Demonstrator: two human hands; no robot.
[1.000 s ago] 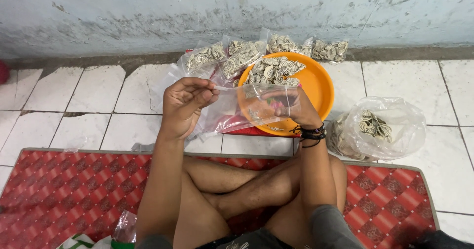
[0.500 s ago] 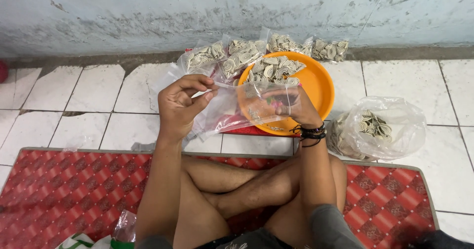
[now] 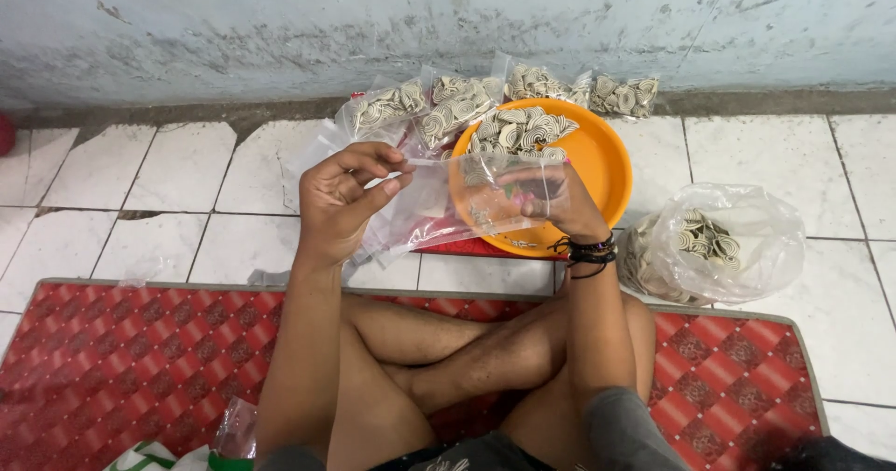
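Note:
My left hand (image 3: 343,200) pinches the edge of a small clear plastic bag (image 3: 467,196) held open in front of me. My right hand (image 3: 560,205) is inside the bag's other end, gripping it, with dark bands on the wrist. Behind the bag sits an orange round tray (image 3: 597,158) with a heap of spiral-shaped pale snacks (image 3: 518,133) on it. I sit cross-legged with my knees below both hands.
Several filled clear packets of the same snacks (image 3: 448,102) lie along the wall behind the tray. A large clear bag of snacks (image 3: 714,242) rests on the white tiles at right. A red patterned mat (image 3: 121,359) lies under me.
My left hand has shifted its pinch on the bag's edge, pulling it open wider. The right hand stays inside the bag by the tray.

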